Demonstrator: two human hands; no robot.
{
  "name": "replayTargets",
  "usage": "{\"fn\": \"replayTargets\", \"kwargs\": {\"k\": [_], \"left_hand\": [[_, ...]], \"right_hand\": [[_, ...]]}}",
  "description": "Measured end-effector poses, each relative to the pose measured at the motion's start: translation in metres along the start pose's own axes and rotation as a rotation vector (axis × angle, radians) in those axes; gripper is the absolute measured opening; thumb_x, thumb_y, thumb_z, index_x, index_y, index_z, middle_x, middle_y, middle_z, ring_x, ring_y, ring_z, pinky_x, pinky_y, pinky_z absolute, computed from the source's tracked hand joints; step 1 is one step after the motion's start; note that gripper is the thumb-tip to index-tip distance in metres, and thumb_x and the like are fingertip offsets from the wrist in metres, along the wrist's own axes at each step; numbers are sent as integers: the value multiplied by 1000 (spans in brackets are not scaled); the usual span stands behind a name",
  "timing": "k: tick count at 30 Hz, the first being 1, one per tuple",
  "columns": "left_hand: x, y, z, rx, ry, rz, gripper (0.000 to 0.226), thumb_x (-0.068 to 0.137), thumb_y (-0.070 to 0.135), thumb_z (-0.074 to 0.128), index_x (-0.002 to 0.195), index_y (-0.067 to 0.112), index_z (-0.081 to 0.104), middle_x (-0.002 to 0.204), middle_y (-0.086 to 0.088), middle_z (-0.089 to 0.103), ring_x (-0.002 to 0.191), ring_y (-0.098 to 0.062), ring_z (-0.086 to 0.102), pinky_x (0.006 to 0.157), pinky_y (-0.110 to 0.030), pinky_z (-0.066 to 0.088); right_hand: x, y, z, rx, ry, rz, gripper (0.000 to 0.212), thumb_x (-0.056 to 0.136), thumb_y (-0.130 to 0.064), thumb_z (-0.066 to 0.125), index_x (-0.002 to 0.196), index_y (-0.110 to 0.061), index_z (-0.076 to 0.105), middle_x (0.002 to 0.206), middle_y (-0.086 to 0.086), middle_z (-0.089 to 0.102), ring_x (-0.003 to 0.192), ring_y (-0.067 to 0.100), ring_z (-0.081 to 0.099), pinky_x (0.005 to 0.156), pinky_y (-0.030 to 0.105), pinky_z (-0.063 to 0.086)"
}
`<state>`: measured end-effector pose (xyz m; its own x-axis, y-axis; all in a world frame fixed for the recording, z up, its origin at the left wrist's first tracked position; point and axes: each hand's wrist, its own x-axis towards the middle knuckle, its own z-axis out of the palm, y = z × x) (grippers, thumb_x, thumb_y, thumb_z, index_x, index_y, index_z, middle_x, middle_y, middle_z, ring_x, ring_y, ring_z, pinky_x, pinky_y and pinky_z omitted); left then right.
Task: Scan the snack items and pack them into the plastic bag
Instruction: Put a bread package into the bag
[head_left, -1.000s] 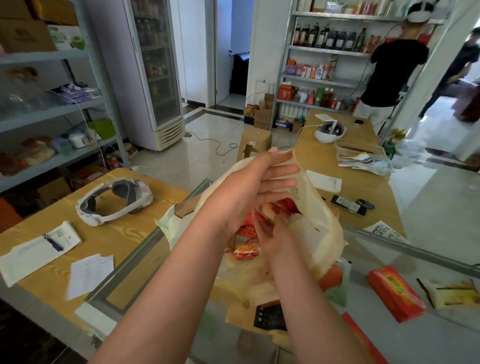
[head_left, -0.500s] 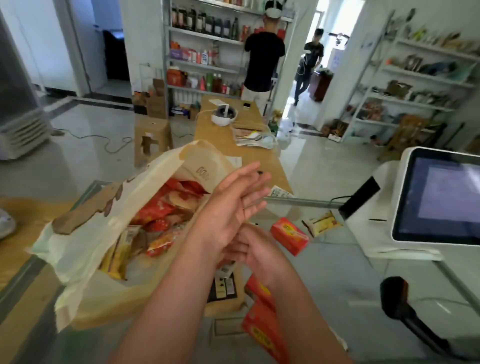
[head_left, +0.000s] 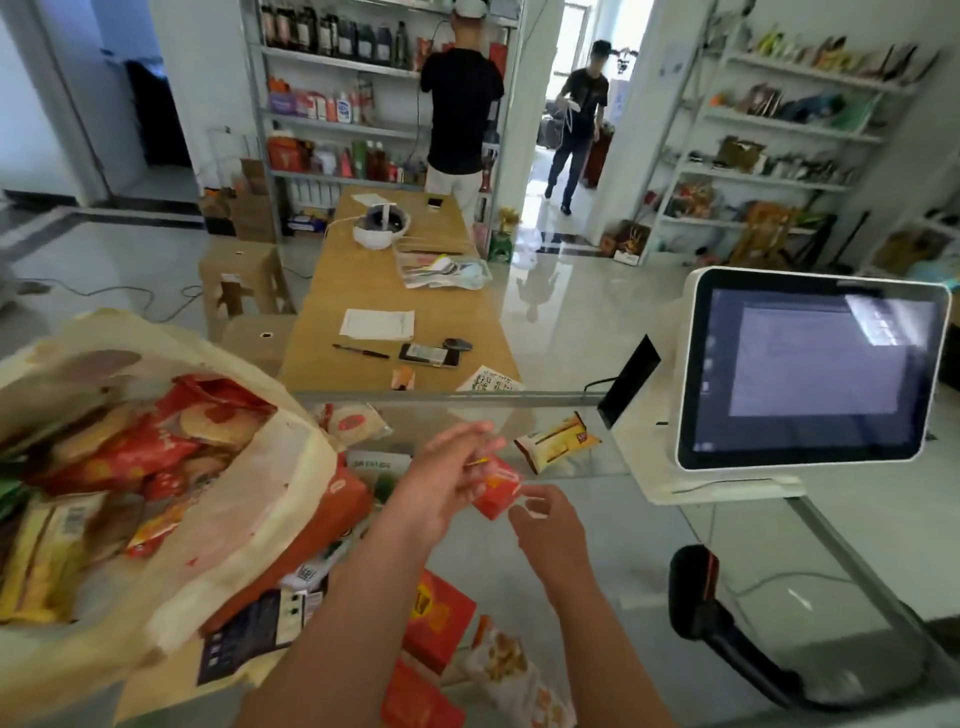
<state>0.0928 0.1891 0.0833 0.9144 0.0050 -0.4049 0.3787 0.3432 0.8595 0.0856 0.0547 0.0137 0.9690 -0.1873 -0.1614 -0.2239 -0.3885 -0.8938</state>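
Glass counter (head_left: 639, 561): loose-fingered left grip (head_left: 444, 480), right grip (head_left: 550, 527) flank red packet (head_left: 497, 492)

print on snack packets (head_left: 558, 441), blurred, unreadable

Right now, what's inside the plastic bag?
The plastic bag shows red snack packets on top and a yellow barcoded packet at its near left. Anything beneath them is covered.

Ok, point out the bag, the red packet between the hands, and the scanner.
bag (head_left: 291, 467): head view, on its pale right wall.
red packet (head_left: 496, 491): head view, middle of its face.
scanner (head_left: 688, 597): head view, on its black head.
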Motion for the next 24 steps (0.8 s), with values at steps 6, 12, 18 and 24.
{"fn": "replayTargets", "kwargs": {"k": [6,12,18,24], "left_hand": [[37,-20,35,28,170,-30,14,91,17,62,103,24,64,84,5,71,68,-9,55,61,-24,42],[51,-29,48,57,296,-5,15,94,13,53,101,22,65,80,8,68,68,-7,56,67,-24,43],[46,-33,38,92,390,-5,14,98,17,51,100,25,63,74,13,71,72,-6,58,65,-24,42],[33,-25,28,98,423,27,18,98,17,47,98,23,64,79,10,72,75,-10,57,63,-25,39]], "right_hand": [[67,27,-20,-52,-36,-32,40,85,-13,64,123,-9,54,118,14,54,110,29,53,90,34,44],[120,30,-18,-307,-119,-144,62,88,-17,62,143,-23,34,154,17,10,129,32,41,98,35,41],[146,21,-16,-463,-230,-111,64,94,-34,54,149,-31,22,153,14,-30,134,40,35,96,38,43],[139,33,-4,-545,-36,-88,40,95,-32,49,133,-24,43,156,20,-1,127,41,36,91,42,46]]}}
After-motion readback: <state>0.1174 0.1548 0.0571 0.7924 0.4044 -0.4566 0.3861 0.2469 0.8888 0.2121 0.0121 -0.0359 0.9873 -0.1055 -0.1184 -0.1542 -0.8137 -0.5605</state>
